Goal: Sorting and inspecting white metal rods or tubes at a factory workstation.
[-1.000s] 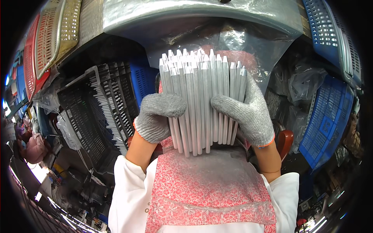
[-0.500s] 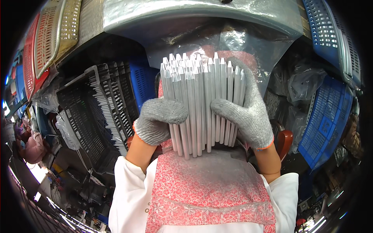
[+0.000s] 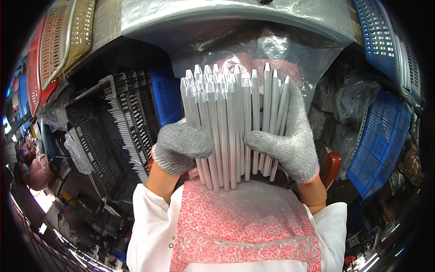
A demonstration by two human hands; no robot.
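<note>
Between my hands stands a bundle of silver metal rods point(image 3: 220, 131) with tapered upper ends, above my lap. My left hand point(image 3: 183, 147), in a grey knit glove, is closed round the bundle's left side, its thumb across the front. On the right, my gloved right hand point(image 3: 292, 143) grips the other side, thumb in front and fingers behind the rods. Most fingertips are hidden by the rods. A few rods at the right lean outward and spread apart at the top. Below them is a red-and-white floral apron point(image 3: 244, 222), dusted grey in the middle.
A work surface covered in clear plastic sheeting point(image 3: 235, 13) spans the far side. Black crates point(image 3: 97, 136) stand at left, one beside a stack of thin rods. At right are a blue basket point(image 3: 378, 145), plastic bags point(image 3: 355, 97) and a reddish-brown chair part point(image 3: 333, 167).
Both hands have come down slightly with the rods. The rods have shifted against each other; a gap has opened between the left group and those at the right.
</note>
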